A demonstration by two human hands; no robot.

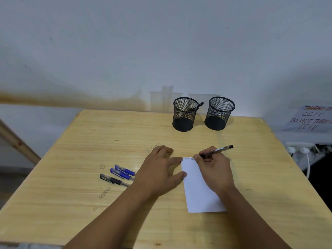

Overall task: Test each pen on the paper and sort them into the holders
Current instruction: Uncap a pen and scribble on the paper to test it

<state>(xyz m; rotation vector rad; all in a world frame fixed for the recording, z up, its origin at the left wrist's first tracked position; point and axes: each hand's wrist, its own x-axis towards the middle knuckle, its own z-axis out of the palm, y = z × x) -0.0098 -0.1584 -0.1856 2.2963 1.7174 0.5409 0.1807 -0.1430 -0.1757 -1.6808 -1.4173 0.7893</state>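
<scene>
A white paper sheet [199, 191] lies on the wooden table [89, 141]. My right hand [213, 169] grips a black pen [220, 150], its tip at the sheet's top edge where small scribbles show. My left hand [159, 169] rests flat with its fingertips on the paper's left edge. Two blue pens [124, 172] and one black pen [113, 180] lie to the left of my left hand. Two black mesh holders stand at the back: the left holder [185, 114] has dark pens in it, and the right holder [219, 113] looks empty.
A white wall rises right behind the holders. A handwritten sign [312, 117] about CCTV hangs at the right. Beyond the table's right edge there are a power strip [300, 148] with white plugs and cables. A wooden beam [16, 141] slants at the left.
</scene>
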